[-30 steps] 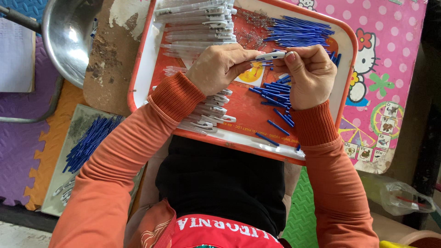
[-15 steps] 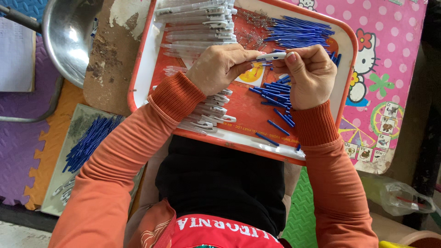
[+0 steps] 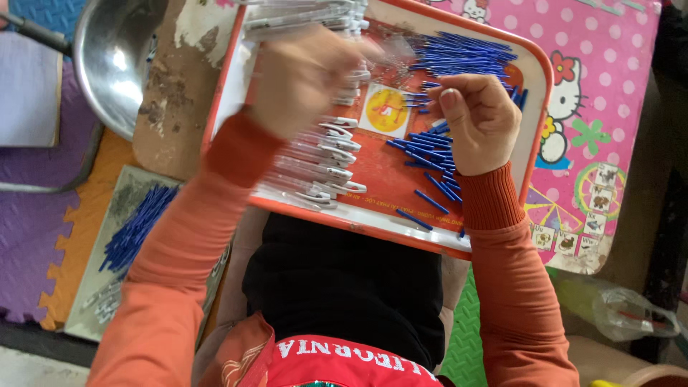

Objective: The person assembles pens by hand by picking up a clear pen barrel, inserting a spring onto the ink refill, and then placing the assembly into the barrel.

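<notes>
While one red tray (image 3: 236, 100) with a white rim lies across the person's lap, two kinds of small parts sit on it, each too many and too overlapped to count exactly. Clear pen barrels (image 3: 315, 161) with white clips lie in a stack along the tray's 9 o'clock side, running up to 12 o'clock; well over a dozen. Blue refill tubes (image 3: 466, 54) form one dense heap at 1 o'clock, and a looser scatter (image 3: 430, 183) of roughly fifteen to twenty spreads from centre toward 5 o'clock. One yellow round sticker (image 3: 387, 111) marks the tray centre.

Surroundings: one steel bowl (image 3: 118, 61) at 10 o'clock of the tray, resting on a worn brown board (image 3: 172, 107). A second, grey tray (image 3: 107, 287) at 8 o'clock holds another bundle of blue tubes (image 3: 136, 226). Floor is foam puzzle mat, purple and orange (image 3: 36, 236) to the person's left, pink with cartoon prints (image 3: 595, 86) to the right. One crumpled clear plastic bag (image 3: 631, 312) lies at 4 o'clock.

Left hand (image 3: 304, 75): motion-blurred, over the barrel stack at 11 o'clock; fingers appear curled, but whether it holds anything I cannot tell. Right hand (image 3: 480, 118): sharp, hovering over the scattered tubes at 3 o'clock, fingers curled inward with thumb pressed against forefinger; any pinched piece is hidden. Both sleeves are orange.
</notes>
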